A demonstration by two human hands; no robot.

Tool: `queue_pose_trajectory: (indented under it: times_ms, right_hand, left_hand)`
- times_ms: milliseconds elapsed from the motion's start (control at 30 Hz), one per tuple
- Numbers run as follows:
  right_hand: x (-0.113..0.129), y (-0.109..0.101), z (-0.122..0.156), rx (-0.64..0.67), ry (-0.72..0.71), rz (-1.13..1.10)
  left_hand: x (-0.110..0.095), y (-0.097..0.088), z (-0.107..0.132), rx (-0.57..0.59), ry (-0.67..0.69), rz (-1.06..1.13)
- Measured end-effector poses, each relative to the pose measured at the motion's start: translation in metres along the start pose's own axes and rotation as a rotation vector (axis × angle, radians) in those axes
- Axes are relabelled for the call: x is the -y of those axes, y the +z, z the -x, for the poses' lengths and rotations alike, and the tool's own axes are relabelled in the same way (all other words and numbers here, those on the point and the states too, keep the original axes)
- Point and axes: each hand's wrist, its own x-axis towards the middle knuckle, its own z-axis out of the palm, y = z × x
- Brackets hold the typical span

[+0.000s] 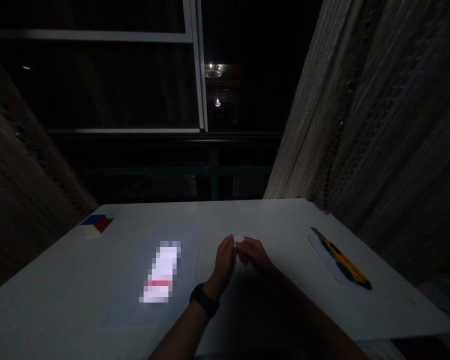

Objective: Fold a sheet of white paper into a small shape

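Close together above the middle of the table, my left hand (224,256) and my right hand (255,254) pinch a small white piece (239,238) that looks like paper. Only its upper part shows, between the fingertips; the rest is hidden by the fingers. A dark watch (204,300) is around my left wrist. Both hands are closed, with fingers and thumbs bent inward toward the white piece.
A yellow and black box cutter (347,261) lies at right, blade out, beside a white strip (324,260). To the left, a bright pixelated rectangle (161,270) lies on a pale sheet (120,305). A blue, red and white block (94,223) sits near the white table's (277,220) left edge.
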Motion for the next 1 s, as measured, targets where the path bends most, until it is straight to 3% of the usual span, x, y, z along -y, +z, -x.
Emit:
queue_pose_trajectory:
  times_ms: [100, 467, 1000]
  right_hand:
    - [-0.002, 0.001, 0.000, -0.026, -0.020, 0.063]
    - [0.005, 0.010, 0.006, -0.035, -0.084, 0.110]
    - [0.000, 0.019, 0.009, -0.125, -0.007, -0.199]
  left_hand:
    - [-0.001, 0.002, 0.000, -0.028, 0.099, -0.102]
    - [-0.001, 0.003, 0.000, -0.045, 0.204, -0.221]
    - [-0.001, 0.005, 0.002, -0.110, 0.283, -0.374]
